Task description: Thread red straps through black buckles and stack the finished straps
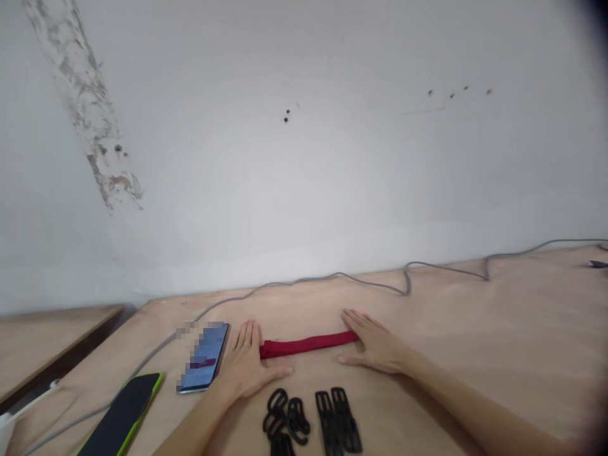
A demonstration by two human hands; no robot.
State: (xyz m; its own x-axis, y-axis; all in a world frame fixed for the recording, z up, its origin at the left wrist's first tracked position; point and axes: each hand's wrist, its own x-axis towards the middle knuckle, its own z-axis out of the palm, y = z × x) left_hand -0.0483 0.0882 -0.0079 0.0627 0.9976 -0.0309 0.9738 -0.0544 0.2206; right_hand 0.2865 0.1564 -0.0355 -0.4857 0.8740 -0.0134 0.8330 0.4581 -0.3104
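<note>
Both hands are palm-down on a pale wood-look tabletop (456,323), one at each end of a flat dark-red fabric strap (311,344). The strap lies crosswise between them, pretty straight, with its right end sitting a bit farther from the person than its left.

The left hand (247,366) is spread flat, fingers close together and pointing away, thumb stuck way out to the side. The strap's left end meets it around the base of the index finger; can't tell if any of it is tucked underneath. The right hand (375,344) is wide open too, thumb well apart from the fingers, with the strap's other end running in between them. Neither one is curled into a grip.

Closer to the person there's a jumble of black plastic loops and hooks (297,415), and just right of it a pair of black slotted plastic strips (349,425), kinda blurry.

Just left of the left hand is a phone with a lit, partly pixelated screen (209,358), then a dark-screened phone in a lime-green case (124,411). A thin grey cable (354,280) snakes along the back by the scuffed white wall (332,190).
</note>
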